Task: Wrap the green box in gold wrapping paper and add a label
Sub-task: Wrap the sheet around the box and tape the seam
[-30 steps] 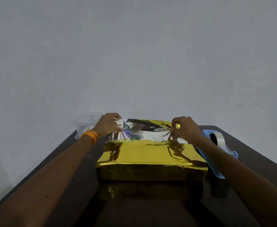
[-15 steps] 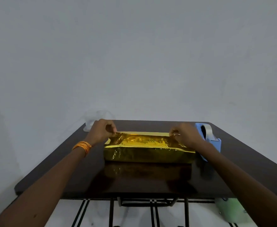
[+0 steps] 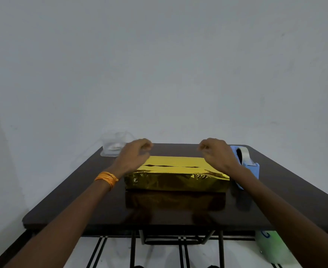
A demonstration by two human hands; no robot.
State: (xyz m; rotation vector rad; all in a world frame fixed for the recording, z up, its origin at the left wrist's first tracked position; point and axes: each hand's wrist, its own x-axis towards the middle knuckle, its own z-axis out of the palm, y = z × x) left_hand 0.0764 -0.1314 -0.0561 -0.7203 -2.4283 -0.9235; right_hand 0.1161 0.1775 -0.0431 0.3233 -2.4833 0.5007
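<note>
At the near edge of the table (image 3: 178, 215), a dull reflection of the box is seen in the dark top; below the right corner a blurred green object (image 3: 269, 246) is made out, not identified. Mid-table the box (image 3: 176, 180) is set flat, its green wholly covered by the gold paper (image 3: 174, 161), the front face creased. Along the top a seam (image 3: 171, 166) is noted, with thin dark gaps; it is judged not yet stuck down. Above the far corners both hands are held clear of the paper: left hand (image 3: 138, 151), orange band (image 3: 107, 178) at the wrist, fingers loosely curled, nothing gripped; right hand (image 3: 215, 151) likewise loose and empty. Just right of the box the tape dispenser (image 3: 245, 163) is stood, partly hidden by the right forearm; at the far left corner a clear tub (image 3: 112, 147) is seen, against the wall (image 3: 159, 74). Step judged: seam to be taped. It would best be done with the left palm laid flat across the overlap so the paper cannot spring, a strip drawn from the dispenser by the right hand, being nearest, and pressed at mid-seam first, then toward the ends. Against half a second earlier: the paper's far edge was then pinched by both hands; it has since been released and the hands lifted. The box is not seen to have shifted beside the dispenser.
</note>
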